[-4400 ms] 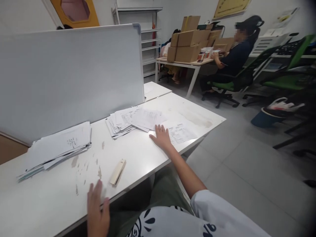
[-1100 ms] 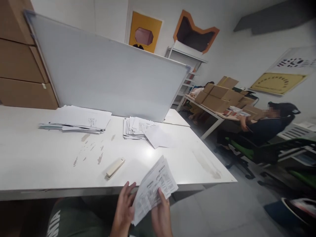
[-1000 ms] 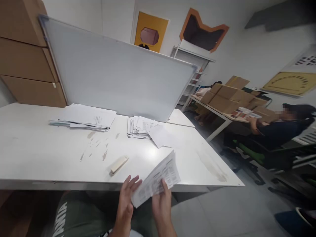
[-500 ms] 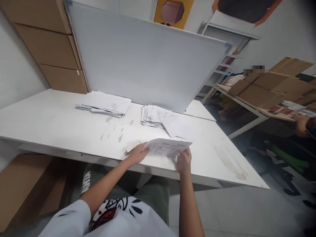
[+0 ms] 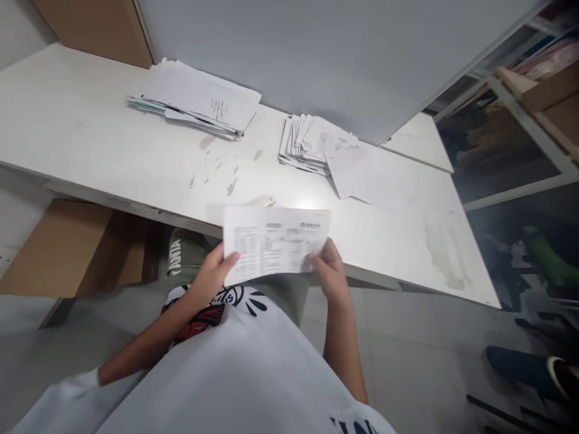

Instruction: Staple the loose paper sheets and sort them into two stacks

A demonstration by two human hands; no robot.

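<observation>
A printed sheet of paper (image 5: 275, 241) with table-like rows is held out flat over the table's front edge. My left hand (image 5: 213, 269) pinches its lower left corner, thumb on top. At the lower right edge, my right hand (image 5: 329, 270) grips the same sheet, its thumb also on the print. The print is too blurred to read. Just behind the sheet lies a small cream-coloured object (image 5: 266, 201), mostly hidden by it. Farther back sit a messy pile of papers (image 5: 307, 144) and one loose sheet (image 5: 355, 172) leaning out from that pile.
On the white table (image 5: 149, 175), a wider stack of papers (image 5: 203, 99) stands at the back left. A whiteboard (image 5: 316, 54) rises behind both stacks. Cardboard boxes are at the back left (image 5: 99, 27) and under the table (image 5: 58, 247). Shelving (image 5: 534, 126) stands to the right.
Both hands have brought the sheet closer to my body and turned its printed face up towards me. My view has tilted down, so the table sits higher in the picture.
</observation>
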